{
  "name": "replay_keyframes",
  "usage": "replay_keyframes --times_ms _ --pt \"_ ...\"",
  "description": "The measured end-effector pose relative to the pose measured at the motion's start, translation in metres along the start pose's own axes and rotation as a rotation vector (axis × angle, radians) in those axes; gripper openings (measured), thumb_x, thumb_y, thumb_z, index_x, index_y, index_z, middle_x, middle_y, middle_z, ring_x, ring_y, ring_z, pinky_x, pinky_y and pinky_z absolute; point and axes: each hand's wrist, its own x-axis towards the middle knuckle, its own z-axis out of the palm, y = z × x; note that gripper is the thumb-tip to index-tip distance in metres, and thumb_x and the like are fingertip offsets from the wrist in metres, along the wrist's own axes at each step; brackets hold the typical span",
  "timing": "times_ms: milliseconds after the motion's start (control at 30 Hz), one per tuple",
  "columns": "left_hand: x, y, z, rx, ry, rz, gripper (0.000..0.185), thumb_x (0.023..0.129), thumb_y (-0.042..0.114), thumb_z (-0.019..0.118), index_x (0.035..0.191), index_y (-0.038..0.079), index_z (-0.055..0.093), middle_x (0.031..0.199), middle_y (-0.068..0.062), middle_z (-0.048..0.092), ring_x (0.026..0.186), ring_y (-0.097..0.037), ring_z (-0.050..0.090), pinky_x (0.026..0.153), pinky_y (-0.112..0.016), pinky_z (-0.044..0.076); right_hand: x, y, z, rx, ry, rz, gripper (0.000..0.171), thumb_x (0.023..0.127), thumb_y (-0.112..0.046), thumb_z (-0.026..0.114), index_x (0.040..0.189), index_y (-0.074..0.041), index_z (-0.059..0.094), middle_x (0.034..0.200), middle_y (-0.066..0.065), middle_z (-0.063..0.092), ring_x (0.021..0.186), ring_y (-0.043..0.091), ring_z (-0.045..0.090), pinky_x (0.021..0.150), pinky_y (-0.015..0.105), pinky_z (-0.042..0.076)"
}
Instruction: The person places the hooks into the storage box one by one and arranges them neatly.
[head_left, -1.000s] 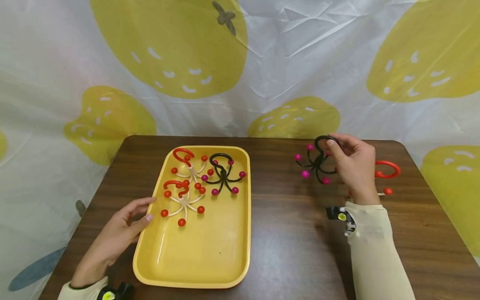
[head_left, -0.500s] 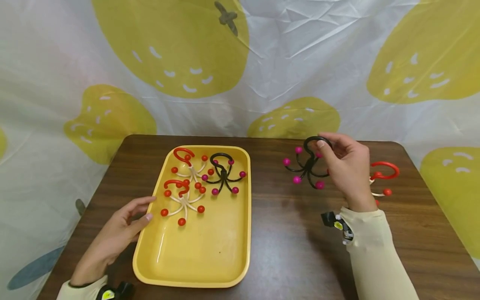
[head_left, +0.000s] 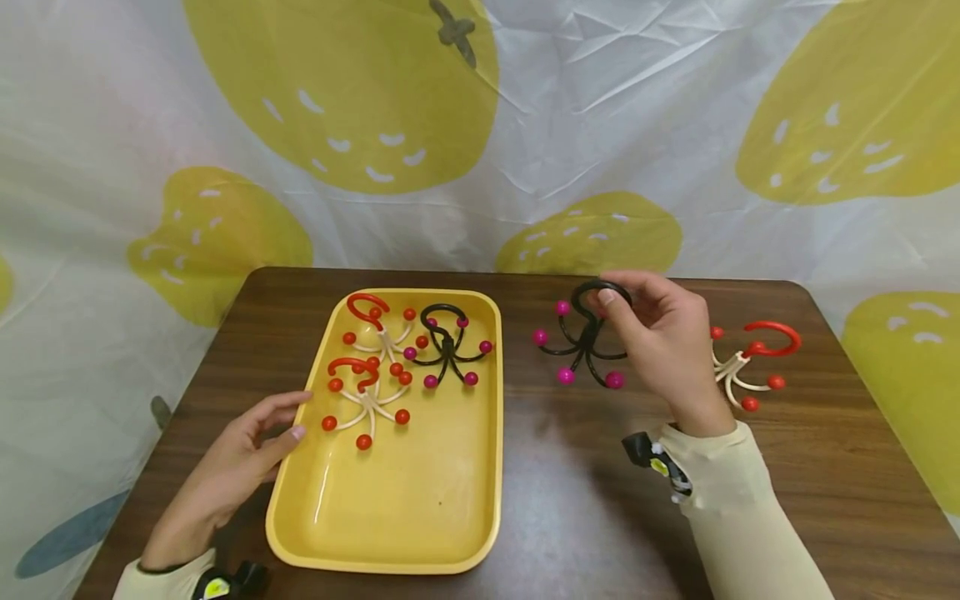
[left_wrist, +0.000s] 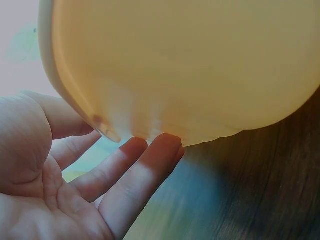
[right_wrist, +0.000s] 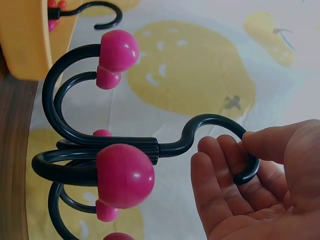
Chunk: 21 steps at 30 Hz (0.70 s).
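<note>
Cream sleeves mark the near edge, the left sleeve [head_left: 161, 581] at the corner and the right sleeve [head_left: 738, 517] reaching in from the right, each with a small black wrist camera [head_left: 247, 575] beside it. Beneath is a dark wood-grain table [head_left: 570, 517]. On its left half lies a yellow rectangular tray [head_left: 405, 500]. The left hand [head_left: 236, 462] is at the tray's left rim, its fingers relaxed and slightly apart, thumb at the rim and fingertips by the outer wall; how firmly they press is hard to tell.

Inside the tray, the near white multi-arm hook [head_left: 367, 402] with red balls lies on the left. Beyond it, to the right, is a black multi-arm hook [head_left: 447, 350] with pink balls, and the far white hook [head_left: 384, 340] sits by the far left corner.

Well right of the tray's far half, the right hand [head_left: 667, 342] pinches the curved top of the held black hook [head_left: 588, 333], its pink-balled arms spread below and seemingly clear of the tabletop. Right of that hand, another white hook [head_left: 738, 360] with a red crook lies on the table. At the far side hangs a pale cloth [head_left: 390, 242] printed with yellow lemons [head_left: 337, 75].
</note>
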Motion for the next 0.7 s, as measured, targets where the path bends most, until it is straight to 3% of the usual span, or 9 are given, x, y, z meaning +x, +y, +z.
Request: replay_keyframes --times_ms 433,700 --pt "0.0 0.0 0.0 -0.007 -0.003 0.0 0.054 0.109 0.018 0.061 0.159 0.009 0.041 0.144 -0.03 0.051 0.102 -0.022 0.075 0.076 -0.043 0.067 -0.007 -0.018 0.029 -0.004 -0.11 -0.009 0.019 0.1 -0.004 0.072 0.118 -0.002 0.076 0.1 0.015 0.081 0.084 0.01 0.079 0.07 0.018 0.058" --pt "0.0 0.0 0.001 -0.007 0.0 -0.001 0.053 0.109 0.017 0.06 0.158 0.008 0.042 0.144 -0.03 0.051 0.101 -0.021 0.075 0.075 -0.043 0.067 -0.01 -0.028 0.059 0.055 -0.192 -0.058 0.019 0.097 0.0 0.074 0.116 0.003 0.075 0.099 0.017 0.08 0.08 0.012 0.075 0.064 0.018 0.057"
